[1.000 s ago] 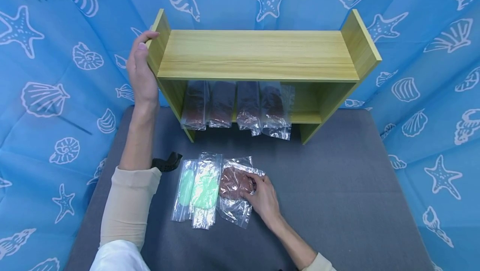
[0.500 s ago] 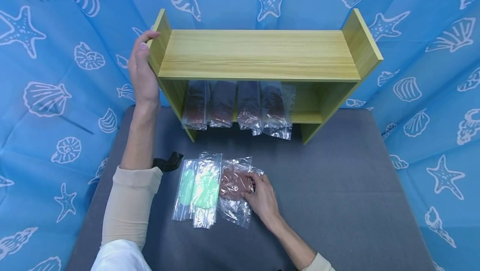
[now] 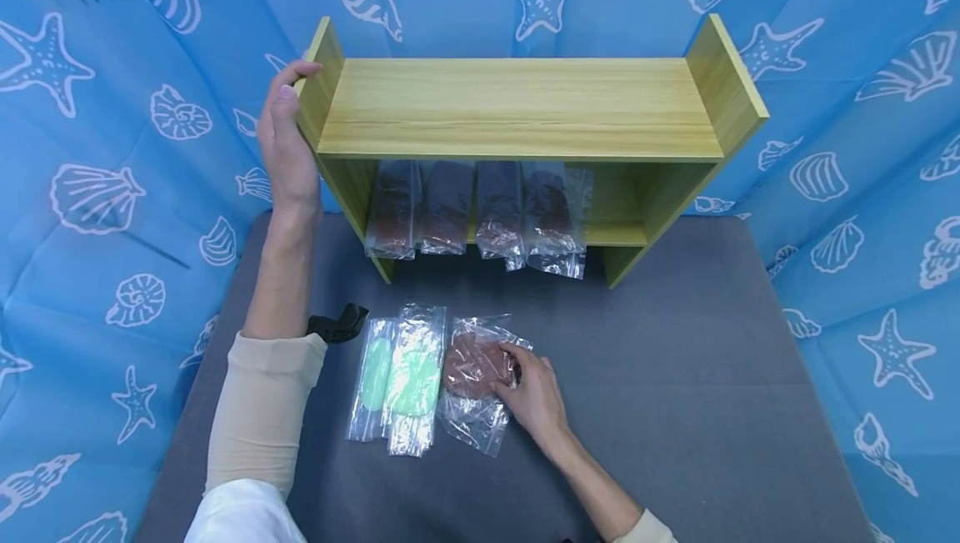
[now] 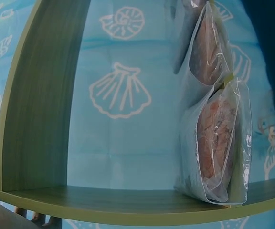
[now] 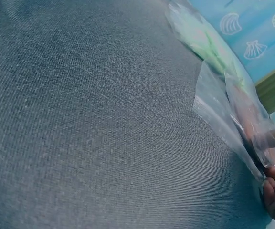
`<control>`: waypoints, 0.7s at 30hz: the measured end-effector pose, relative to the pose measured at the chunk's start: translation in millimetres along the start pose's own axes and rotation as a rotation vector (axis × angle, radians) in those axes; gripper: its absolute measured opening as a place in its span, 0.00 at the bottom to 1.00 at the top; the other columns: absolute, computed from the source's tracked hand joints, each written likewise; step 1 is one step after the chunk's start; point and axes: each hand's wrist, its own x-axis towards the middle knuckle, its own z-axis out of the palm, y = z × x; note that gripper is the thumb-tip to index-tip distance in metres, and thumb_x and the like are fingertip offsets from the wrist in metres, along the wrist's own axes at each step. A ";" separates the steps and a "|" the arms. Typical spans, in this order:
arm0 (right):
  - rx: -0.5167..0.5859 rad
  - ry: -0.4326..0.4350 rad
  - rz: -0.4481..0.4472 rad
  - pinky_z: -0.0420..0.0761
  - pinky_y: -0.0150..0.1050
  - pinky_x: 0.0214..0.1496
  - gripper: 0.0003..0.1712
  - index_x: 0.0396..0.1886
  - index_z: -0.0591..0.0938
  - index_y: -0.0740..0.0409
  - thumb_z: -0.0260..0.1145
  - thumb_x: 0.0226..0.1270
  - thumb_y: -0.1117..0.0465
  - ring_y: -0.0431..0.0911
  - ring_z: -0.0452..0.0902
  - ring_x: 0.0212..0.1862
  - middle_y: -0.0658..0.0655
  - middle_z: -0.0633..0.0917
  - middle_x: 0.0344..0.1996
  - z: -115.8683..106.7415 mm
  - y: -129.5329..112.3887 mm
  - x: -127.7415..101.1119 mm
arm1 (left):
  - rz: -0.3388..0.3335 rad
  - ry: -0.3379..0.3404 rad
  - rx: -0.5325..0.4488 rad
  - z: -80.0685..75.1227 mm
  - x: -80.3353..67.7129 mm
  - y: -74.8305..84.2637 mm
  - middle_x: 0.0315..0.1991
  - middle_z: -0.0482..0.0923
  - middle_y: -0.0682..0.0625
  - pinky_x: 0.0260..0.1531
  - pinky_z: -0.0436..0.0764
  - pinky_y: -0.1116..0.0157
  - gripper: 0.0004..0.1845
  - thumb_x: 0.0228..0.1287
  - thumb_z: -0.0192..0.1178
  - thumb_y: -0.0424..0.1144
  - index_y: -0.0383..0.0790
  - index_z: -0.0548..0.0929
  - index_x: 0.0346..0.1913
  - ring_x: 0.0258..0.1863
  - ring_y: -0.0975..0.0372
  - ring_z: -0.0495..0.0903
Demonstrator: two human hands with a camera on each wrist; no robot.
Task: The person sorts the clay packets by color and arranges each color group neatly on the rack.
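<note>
My left hand (image 3: 287,138) grips the top left side panel of a yellow-green wooden shelf (image 3: 517,105). Several clear bags of brown stuff (image 3: 480,209) stand in a row on its lower board, also seen in the left wrist view as bags (image 4: 218,143) upright on the board. My right hand (image 3: 528,389) pinches the right edge of a clear bag with a brown pad (image 3: 472,368) lying on the grey mat. In the right wrist view the fingertips (image 5: 273,188) hold that bag's plastic (image 5: 233,119). Two bags with green pads (image 3: 397,376) lie just left of it.
A small black clip-like piece (image 3: 337,324) lies by my left forearm. The grey mat (image 3: 675,376) stretches to the right of the bags. Blue cloth with shells and starfish (image 3: 862,151) walls in the table on three sides.
My right hand's fingers have closed a little more on the brown bag's right edge, and the bag has crumpled slightly. The left hand has stayed on the shelf.
</note>
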 end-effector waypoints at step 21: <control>-0.077 0.104 -0.001 0.74 0.49 0.56 0.39 0.58 0.83 0.56 0.83 0.40 0.70 0.56 0.81 0.49 0.61 0.86 0.48 -8.5 6.0 5.6 | -0.025 0.001 -0.029 -0.5 1.3 -3.8 0.56 0.72 0.46 0.51 0.68 0.62 0.21 0.74 0.37 0.41 0.43 0.81 0.55 0.50 0.55 0.71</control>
